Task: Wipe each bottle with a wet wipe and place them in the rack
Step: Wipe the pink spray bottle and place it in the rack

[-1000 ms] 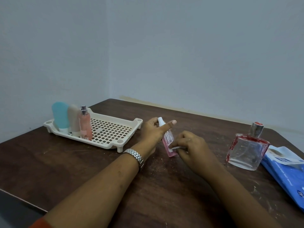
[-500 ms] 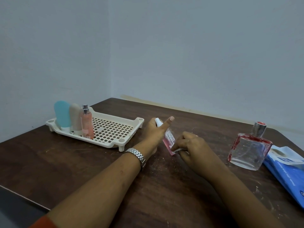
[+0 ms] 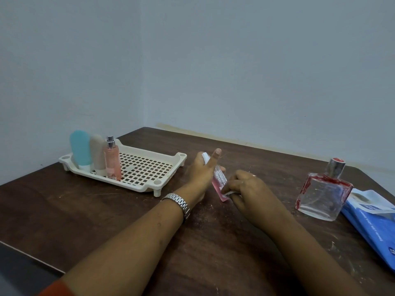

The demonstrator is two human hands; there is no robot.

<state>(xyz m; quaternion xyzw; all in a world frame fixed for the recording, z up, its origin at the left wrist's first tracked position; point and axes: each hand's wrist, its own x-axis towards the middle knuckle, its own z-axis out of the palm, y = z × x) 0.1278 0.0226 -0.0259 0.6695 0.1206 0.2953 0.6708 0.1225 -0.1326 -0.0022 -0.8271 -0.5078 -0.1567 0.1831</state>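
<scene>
Two hands meet over the middle of the dark brown wooden table (image 3: pixel 106 212), both busy with one slim pink bottle (image 3: pixel 220 182) of clear plastic, filled with pink liquid, printed with pale lettering on its side and closed by a white cap. It is tilted, with the cap pointing away and to the left and the base towards the person. I cannot tell whether the base touches the tabletop. The left hand (image 3: pixel 202 170), with a silver metal watch (image 3: pixel 179 202) on its wrist, grasps the bottle's upper part just below the cap, its forefinger sticking straight up past the cap. The right hand (image 3: pixel 245 188) has its fingers curled and pinches a small white wet wipe (image 3: pixel 230 192) against the bottle's lower end. To the left stands the cream plastic rack (image 3: pixel 136 186) with a perforated floor. Three bottles stand upright in a row at its left end: a turquoise squeeze tube (image 3: pixel 80 148), a beige squeeze tube (image 3: pixel 98 153) touching it, and a pink spray bottle with a silver nozzle (image 3: pixel 112 162). Well apart on the right stands a square clear glass bottle with red edges and a silver cap (image 3: pixel 322 196). Just beside it, at the table's right edge, lies a blue pack of wipes (image 3: pixel 372 223) with its flap peeled open.
</scene>
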